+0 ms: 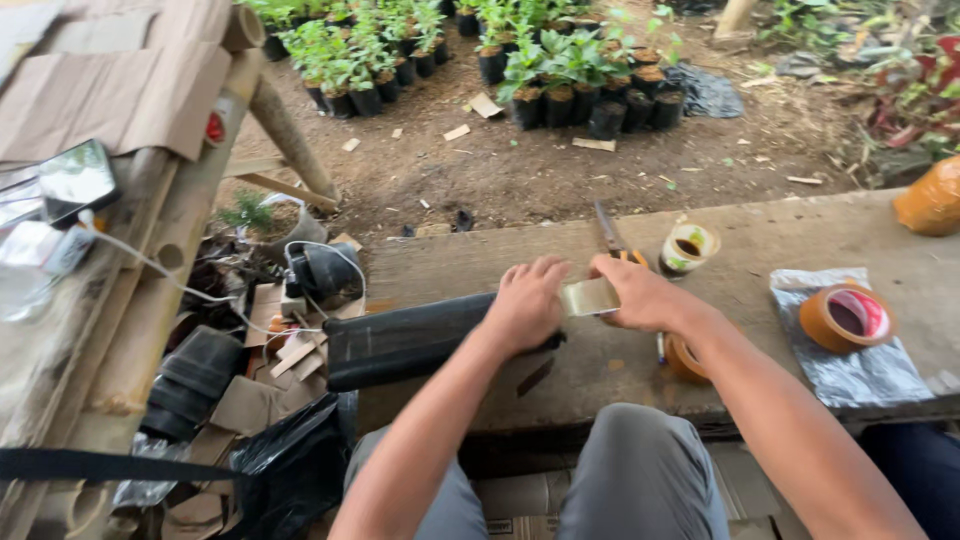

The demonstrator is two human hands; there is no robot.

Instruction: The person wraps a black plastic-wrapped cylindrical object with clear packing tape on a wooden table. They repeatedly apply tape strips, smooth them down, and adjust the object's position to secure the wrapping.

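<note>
A black rolled tube (405,340) lies across the wooden bench (760,240), its left end sticking out past the bench edge. My left hand (527,303) presses down on the tube's right end. My right hand (640,295) pinches a roll of clear tape (589,296), held right next to the left hand's fingers at the tube's end. A short stretch of tape seems to run from the roll toward the tube.
Scissors (612,235) and a small open pot (688,248) lie behind my hands. Brown tape rolls (845,317) (683,360) sit to the right, one on a silver sheet (860,375). Potted seedlings (560,85) stand on the soil beyond. A phone (75,180) and cardboard lie at left.
</note>
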